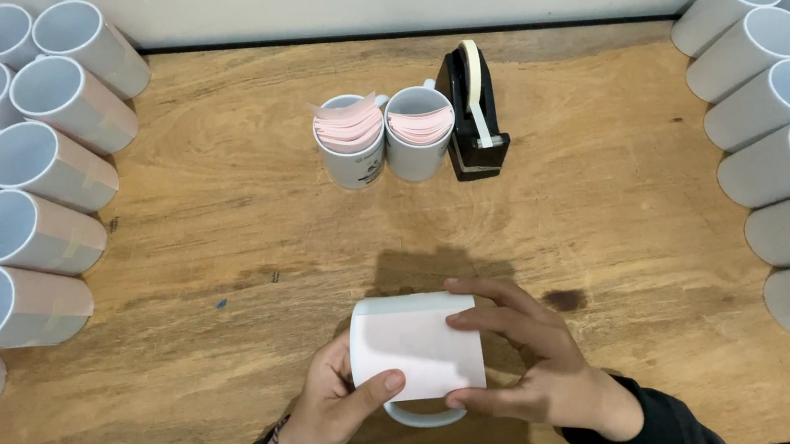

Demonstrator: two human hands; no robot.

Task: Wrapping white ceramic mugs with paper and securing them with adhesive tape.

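My left hand [340,395] and right hand [536,356] both grip the white mug [416,350] low in the frame, pressing its paper flat so it stays wrapped.

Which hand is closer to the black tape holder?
Right. The right hand is below the tape holder; the left hand is lower and farther left, under the mug.
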